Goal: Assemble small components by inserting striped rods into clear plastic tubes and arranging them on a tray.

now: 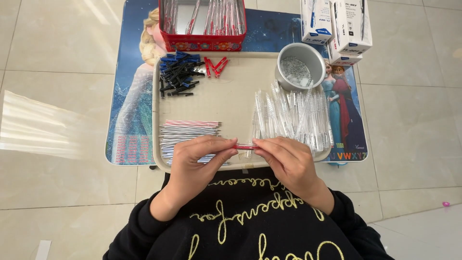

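My left hand (195,161) and my right hand (288,161) meet at the near edge of a beige tray (226,103). Between their fingertips they hold one pen (245,146) with a red part, lying level. Just behind my left hand lies a stack of thin refills (187,132). Behind my right hand sits a heap of clear pen barrels (293,115).
On the tray's far side lie a pile of black and blue caps (179,73), a few red caps (215,65) and a metal bowl of small springs (299,65). A red tin of finished pens (202,24) and white boxes (337,26) stand beyond, on a small picture-topped table (130,106).
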